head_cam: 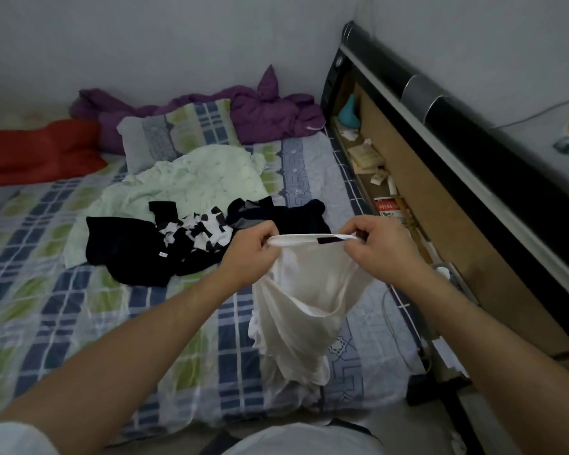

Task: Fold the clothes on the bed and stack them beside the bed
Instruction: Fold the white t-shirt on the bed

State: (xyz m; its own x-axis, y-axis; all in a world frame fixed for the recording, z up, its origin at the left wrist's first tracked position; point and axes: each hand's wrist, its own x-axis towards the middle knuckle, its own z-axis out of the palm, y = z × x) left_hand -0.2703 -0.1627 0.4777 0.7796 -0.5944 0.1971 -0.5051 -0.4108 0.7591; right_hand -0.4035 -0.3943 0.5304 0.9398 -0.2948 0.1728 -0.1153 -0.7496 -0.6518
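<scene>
A white shirt hangs by its collar above the bed's near right part, its hem bunched on the checked sheet. My left hand pinches the collar's left end and my right hand pinches its right end, with a dark label between them. Behind lie a black garment, a black-and-white patterned piece, a dark navy garment and a pale green garment, all loose in a heap at mid-bed.
A checked pillow, a purple quilt and a red pillow sit at the far side by the wall. The dark headboard with a cluttered shelf runs along the right. A white cable lies near the bed's right edge.
</scene>
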